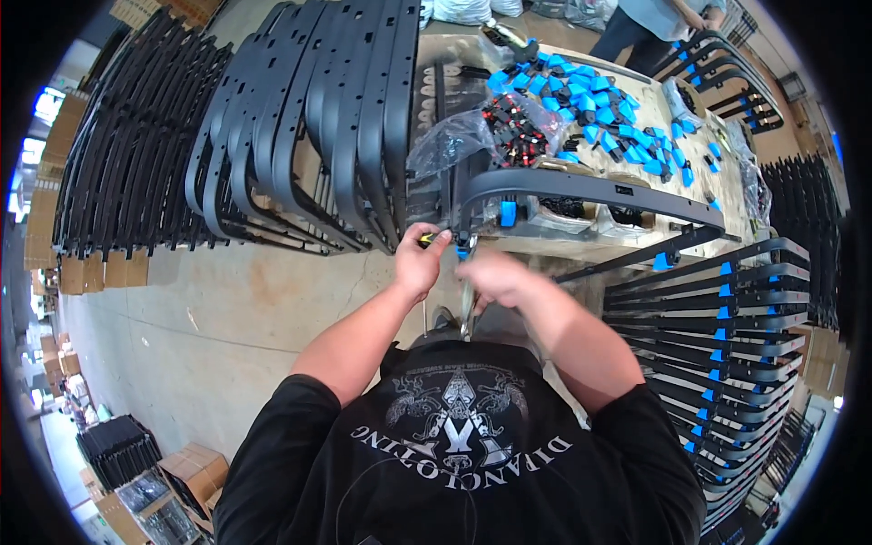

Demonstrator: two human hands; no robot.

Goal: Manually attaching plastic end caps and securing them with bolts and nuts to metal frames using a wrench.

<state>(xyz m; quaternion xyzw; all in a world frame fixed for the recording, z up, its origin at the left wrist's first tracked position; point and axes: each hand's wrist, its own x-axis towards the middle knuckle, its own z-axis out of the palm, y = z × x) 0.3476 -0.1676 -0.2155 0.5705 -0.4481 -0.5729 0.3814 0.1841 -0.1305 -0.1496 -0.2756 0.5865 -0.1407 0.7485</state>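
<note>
In front of me a black curved metal frame (581,187) lies on the table's near edge. At its left end sits a small blue piece (462,253). Just left of that end, my left hand (421,262) is closed around a screwdriver with a black-and-yellow handle (427,241); a thin shaft shows below the fist. My right hand (495,277), smeared by motion, is closed on a long silvery metal tool (467,309) beside the blue piece. The tool's exact kind is unclear. Another blue piece (508,213) hangs under the frame.
The wooden table (718,136) bears many blue plastic caps (590,95), a plastic bag of black-and-red parts (522,132) and open boxes (563,213). Black frames stand stacked at left (318,109) and right (708,336). Another person (636,32) stands across the table.
</note>
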